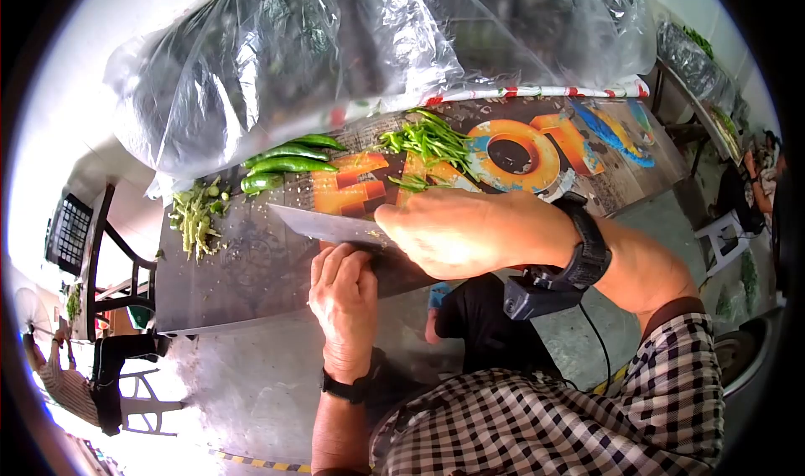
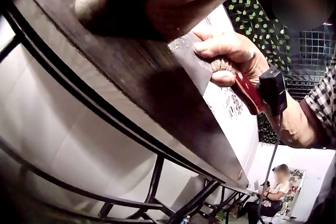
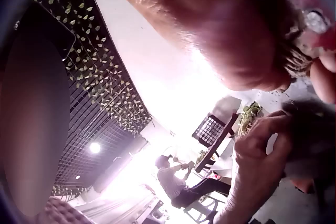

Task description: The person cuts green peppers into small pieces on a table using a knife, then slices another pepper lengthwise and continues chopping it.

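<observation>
My right hand [image 1: 478, 233] grips a broad-bladed knife [image 1: 323, 223], its blade pointing left over the table's near side. The knife's red handle [image 2: 248, 94] shows in the left wrist view. Just below the blade, my left hand [image 1: 344, 287] has bent fingers at the table's near edge; I cannot tell whether it holds anything. Beyond the blade lie several whole green chili peppers [image 1: 289, 164]. A heap of green pepper strips [image 1: 428, 145] sits farther back, with a smaller bunch of strips [image 1: 411, 181] nearer my right hand. Pale pepper cores [image 1: 197, 212] are piled at the left.
A large bulk under clear plastic sheeting [image 1: 360, 40] lines the back of the printed table [image 1: 251, 296]. At the left stand a black crate [image 1: 69, 233] and a seated person [image 1: 84, 384]. Another person [image 1: 755, 191] is at the far right, near a white stool [image 1: 723, 237].
</observation>
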Motion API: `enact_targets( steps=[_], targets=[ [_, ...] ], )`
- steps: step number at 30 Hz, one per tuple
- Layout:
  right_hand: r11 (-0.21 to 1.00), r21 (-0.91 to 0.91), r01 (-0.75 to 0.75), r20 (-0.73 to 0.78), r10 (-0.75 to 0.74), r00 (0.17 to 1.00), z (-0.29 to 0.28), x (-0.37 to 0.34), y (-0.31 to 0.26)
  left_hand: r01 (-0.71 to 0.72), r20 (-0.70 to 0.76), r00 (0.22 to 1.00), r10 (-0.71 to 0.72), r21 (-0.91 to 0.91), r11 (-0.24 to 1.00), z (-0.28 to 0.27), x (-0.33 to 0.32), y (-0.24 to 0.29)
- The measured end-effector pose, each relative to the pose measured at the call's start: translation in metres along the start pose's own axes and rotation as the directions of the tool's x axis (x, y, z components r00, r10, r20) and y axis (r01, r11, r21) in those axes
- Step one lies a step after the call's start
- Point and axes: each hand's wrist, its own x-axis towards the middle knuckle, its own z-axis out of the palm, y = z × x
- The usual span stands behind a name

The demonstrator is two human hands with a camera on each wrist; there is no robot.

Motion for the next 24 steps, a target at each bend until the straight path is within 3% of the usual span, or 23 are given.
enact_targets(
  steps=[5, 9, 13, 14, 15, 18, 20, 22, 23, 24],
  targets=[
    [0.997, -0.072, -0.039, 0.23, 0.054, 0.972, -0.006, 0.035, -0.004, -0.013, -0.035, 0.999, 0.012, -0.01, 1.0, 0.002, 0.0, -0.001],
    [0.997, -0.045, -0.057, 0.151, 0.063, 0.986, 0.005, 0.049, -0.006, -0.021, -0.028, 0.999, 0.021, -0.003, 1.0, 0.002, -0.001, -0.001],
    [0.99, -0.057, -0.126, 0.185, 0.135, 0.973, -0.01, 0.029, -0.007, -0.035, -0.03, 0.999, 0.036, 0.002, 0.999, 0.001, 0.001, 0.0],
    [0.991, 0.059, -0.119, 0.125, 0.111, 0.986, -0.006, 0.017, 0.006, -0.032, -0.029, 0.999, 0.032, 0.003, 0.999, 0.001, 0.001, 0.0],
    [0.973, 0.034, -0.228, 0.218, 0.216, 0.952, -0.012, 0.012, 0.007, -0.034, -0.029, 0.999, 0.034, 0.006, 0.999, 0.001, 0.0, 0.0],
    [0.953, 0.107, -0.285, 0.14, 0.269, 0.953, -0.017, -0.006, 0.032, -0.033, -0.025, 0.999, 0.033, 0.009, 0.999, 0.001, -0.001, -0.001],
    [0.952, -0.04, -0.304, 0.036, 0.305, 0.952, -0.021, -0.012, 0.05, -0.027, -0.026, 0.999, 0.027, 0.019, 0.999, 0.001, -0.001, 0.0],
    [0.949, -0.205, -0.241, -0.019, 0.243, 0.97, -0.033, -0.021, 0.062, -0.017, -0.025, 1.0, 0.017, 0.03, 0.999, 0.001, -0.002, 0.0],
    [0.958, -0.046, -0.284, -0.21, 0.269, 0.94, -0.033, -0.028, 0.068, -0.013, -0.033, 0.999, 0.014, 0.027, 1.0, 0.002, -0.001, 0.001],
    [0.967, -0.057, -0.247, -0.282, 0.222, 0.933, -0.034, -0.032, 0.073, -0.008, -0.043, 0.999, 0.009, 0.025, 1.0, 0.003, -0.001, 0.001]
  ],
)
